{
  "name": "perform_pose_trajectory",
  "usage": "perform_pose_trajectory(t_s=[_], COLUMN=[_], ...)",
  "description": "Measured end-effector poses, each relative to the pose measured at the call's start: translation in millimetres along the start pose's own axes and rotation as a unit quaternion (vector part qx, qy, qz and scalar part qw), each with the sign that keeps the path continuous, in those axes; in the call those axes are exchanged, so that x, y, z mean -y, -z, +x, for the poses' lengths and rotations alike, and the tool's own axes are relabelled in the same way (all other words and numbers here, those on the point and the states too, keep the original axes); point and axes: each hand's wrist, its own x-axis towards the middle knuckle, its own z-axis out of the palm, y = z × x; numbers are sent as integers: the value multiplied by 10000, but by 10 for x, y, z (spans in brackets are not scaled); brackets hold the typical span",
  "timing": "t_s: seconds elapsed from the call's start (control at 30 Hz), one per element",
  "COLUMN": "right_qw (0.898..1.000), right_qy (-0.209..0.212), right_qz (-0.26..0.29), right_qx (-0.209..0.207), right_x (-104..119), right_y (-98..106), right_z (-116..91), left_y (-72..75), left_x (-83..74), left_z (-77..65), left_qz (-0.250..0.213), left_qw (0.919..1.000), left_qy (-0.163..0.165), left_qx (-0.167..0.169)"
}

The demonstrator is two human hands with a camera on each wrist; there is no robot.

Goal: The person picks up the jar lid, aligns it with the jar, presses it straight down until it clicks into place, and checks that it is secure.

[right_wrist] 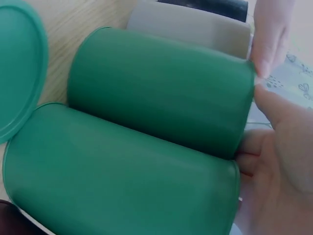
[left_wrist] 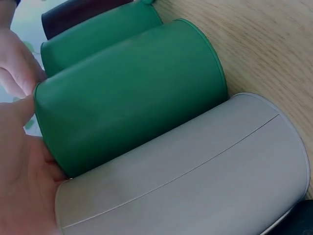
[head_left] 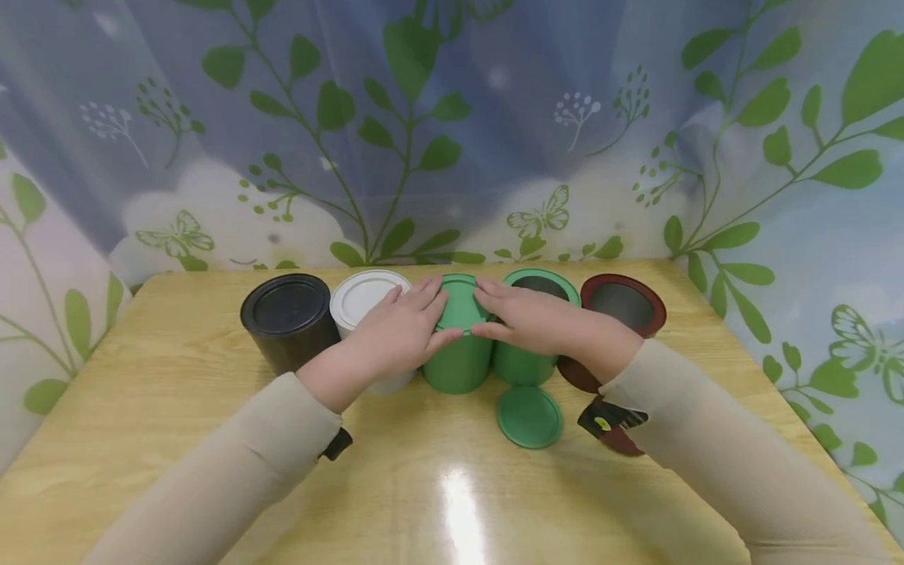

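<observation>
Leafy curtain behind wood desk. Lidded green canister upright at frame centre, long axis vertical, lid between fingers of left hand and right hand. Neither hand nearer: both touch lid edge, fingers extended, not clenched.

Five canisters stand abreast on the table, a lid lying before them.
</observation>
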Motion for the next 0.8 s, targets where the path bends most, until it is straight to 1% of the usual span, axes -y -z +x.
perform_pose_trajectory(t_s=[0.1, 0.27, 0.4, 0.57, 0.67, 0.8], right_qw=[9997, 9977, 9943, 9863, 9827, 9804], right_qy=[77, 55, 13, -20, 6, 42], right_qz=[-197, -615, -970, -1520, -1721, -1843], right_qx=[-143, -278, -447, -643, -686, -694], right_x=[6, 20, 41, 66, 62, 62], right_y=[-33, -90, -129, -155, -165, -167], right_z=[-18, -29, -21, -13, -14, -14], left_y=[-15, -38, -41, -28, -26, -34], left_x=[-20, -45, -54, -60, -67, -79], left_z=[-6, -10, -12, -8, 9, 58], left_qz=[40, 148, 289, 524, 647, 758], left_qw=[9999, 9997, 9995, 9986, 9976, 9955], left_qy=[113, 164, 89, -58, -112, -100], left_qx=[35, 125, 25, -82, -226, -569])
